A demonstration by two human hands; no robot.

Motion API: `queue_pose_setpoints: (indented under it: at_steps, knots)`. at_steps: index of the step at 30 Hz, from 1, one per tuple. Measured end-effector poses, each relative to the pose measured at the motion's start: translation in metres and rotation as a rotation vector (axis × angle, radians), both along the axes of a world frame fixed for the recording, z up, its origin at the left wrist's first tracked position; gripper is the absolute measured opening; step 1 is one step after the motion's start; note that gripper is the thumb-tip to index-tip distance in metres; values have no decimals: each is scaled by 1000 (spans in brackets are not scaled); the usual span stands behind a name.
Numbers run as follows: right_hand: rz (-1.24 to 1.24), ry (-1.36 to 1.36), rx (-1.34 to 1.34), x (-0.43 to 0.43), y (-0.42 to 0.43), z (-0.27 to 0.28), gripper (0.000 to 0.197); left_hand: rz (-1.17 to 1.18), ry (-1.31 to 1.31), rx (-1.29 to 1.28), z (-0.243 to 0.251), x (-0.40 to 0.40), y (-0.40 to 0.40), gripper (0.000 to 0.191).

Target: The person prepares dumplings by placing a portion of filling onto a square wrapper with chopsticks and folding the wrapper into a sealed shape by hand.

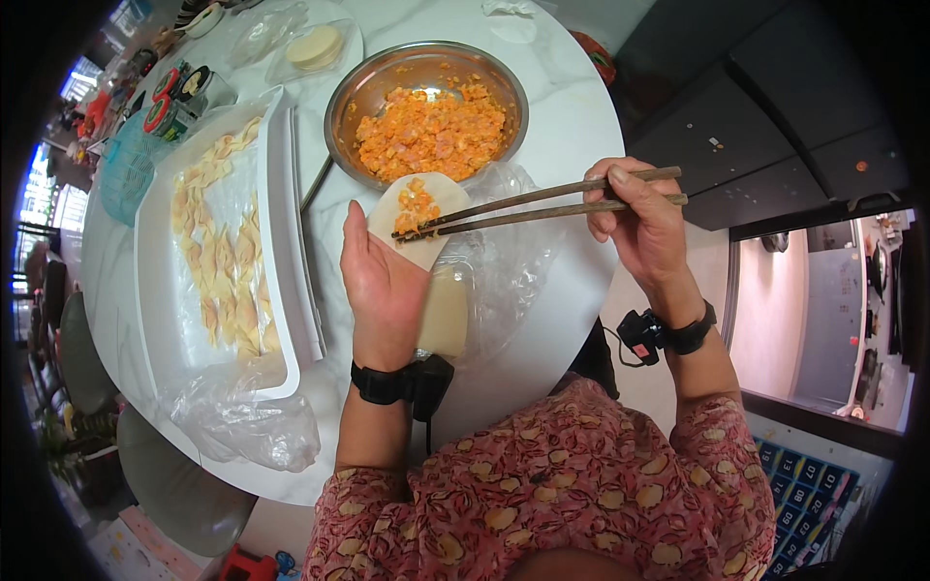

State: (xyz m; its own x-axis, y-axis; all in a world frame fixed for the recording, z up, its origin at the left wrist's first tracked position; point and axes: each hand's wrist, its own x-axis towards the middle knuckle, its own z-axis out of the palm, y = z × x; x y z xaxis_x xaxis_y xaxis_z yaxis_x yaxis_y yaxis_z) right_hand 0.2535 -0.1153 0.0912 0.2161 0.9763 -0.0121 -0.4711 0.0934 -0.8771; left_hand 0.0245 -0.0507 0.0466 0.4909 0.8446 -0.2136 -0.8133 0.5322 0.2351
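Note:
A round dough wrapper [392, 210] lies across the fingers of my left hand [381, 309], a small mound of orange filling [415, 207] on it. My right hand [643, 221] grips a pair of wooden chopsticks [523, 201], whose dark tips touch the filling. Just beyond the wrapper stands a steel mixing bowl [338, 123] with chopped orange-and-pink filling [436, 131] inside. Partly hidden behind my left hand is a stack of pale wrappers [443, 312] in a clear plastic tray, with a crumpled plastic bag [519, 247] beside it.
To the left, a white tray [156, 348] holds rows of folded dumplings [225, 269]. A plastic bag [254, 432] hangs over its near corner. Red-lidded jars [163, 116], a blue mesh basket [127, 171] and another wrapper stack [314, 48] stand farther back on the marble-patterned table [574, 131].

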Motion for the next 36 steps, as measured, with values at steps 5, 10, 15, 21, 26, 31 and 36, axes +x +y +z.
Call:
queue_pose_setpoints:
  at_steps: [5,10,15,21,26,31,36]
  knots:
    - [-67,-81,14,1,-1,4,21,27,66,83,-10,-2,1,54]
    - [-37,54,28,12,0,0,22,48,4,33,-6,0,1,55]
    - [-153,33,-2,8,2,-10,22,66,110,158,-14,-1,2,55]
    - [-107,20,2,9,-1,-11,22,61,-34,-11,-8,0,3,54]
    - [-99,64,15,7,0,-7,22,59,-33,-22,-4,1,2,54]
    - [-73,0,-8,3,-1,-10,22,54,-15,4,-6,0,1,54]
    - [-56,156,-43,9,0,-8,21,63,-10,7,-8,0,2,54]
